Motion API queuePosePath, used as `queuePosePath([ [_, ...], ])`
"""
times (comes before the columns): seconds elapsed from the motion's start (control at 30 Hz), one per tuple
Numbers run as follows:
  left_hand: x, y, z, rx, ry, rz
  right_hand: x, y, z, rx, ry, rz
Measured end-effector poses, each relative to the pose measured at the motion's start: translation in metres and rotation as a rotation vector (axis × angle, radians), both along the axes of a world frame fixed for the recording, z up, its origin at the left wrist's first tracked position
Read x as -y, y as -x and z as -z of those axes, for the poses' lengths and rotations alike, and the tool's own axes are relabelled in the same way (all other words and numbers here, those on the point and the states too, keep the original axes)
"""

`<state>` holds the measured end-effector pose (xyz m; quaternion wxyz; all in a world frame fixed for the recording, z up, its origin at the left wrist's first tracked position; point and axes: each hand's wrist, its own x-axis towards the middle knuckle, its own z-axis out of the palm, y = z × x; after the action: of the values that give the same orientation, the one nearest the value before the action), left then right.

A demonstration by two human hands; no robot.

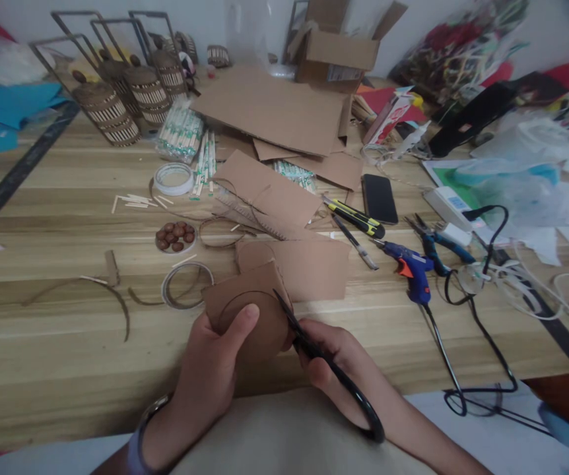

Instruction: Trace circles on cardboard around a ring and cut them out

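Note:
My left hand (215, 359) grips a piece of brown cardboard (237, 300) with the thumb lying on top. A curved drawn line runs across that piece, and its lower edge is rounded. In my right hand (336, 356) is a pair of black scissors (331, 366), the blades pointing up and left at the cardboard's right edge. Whether the blades are parted is hard to make out. Just beyond lies a flat cardboard sheet (314, 267). To the left of the held piece are a tape roll (166, 290) and a small dish of brown beads (175, 237).
On the right lie a blue glue gun (410, 267) with its cable, pliers (435, 244), a yellow-black utility knife (356, 218) and a phone (380, 198). Cardboard sheets (274, 112) are stacked behind. Several stick-covered lanterns (109, 112) stand at the back left.

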<state>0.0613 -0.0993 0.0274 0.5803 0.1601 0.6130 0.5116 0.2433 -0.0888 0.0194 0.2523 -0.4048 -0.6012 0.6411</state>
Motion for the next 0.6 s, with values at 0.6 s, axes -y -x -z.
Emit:
queuePosePath([
  [0.6, -0.0021, 0.0021, -0.0048, -0.012, 0.023, 0.038, 0.0002, 0.0000, -0.0028, 0.003, -0.024, -0.013],
])
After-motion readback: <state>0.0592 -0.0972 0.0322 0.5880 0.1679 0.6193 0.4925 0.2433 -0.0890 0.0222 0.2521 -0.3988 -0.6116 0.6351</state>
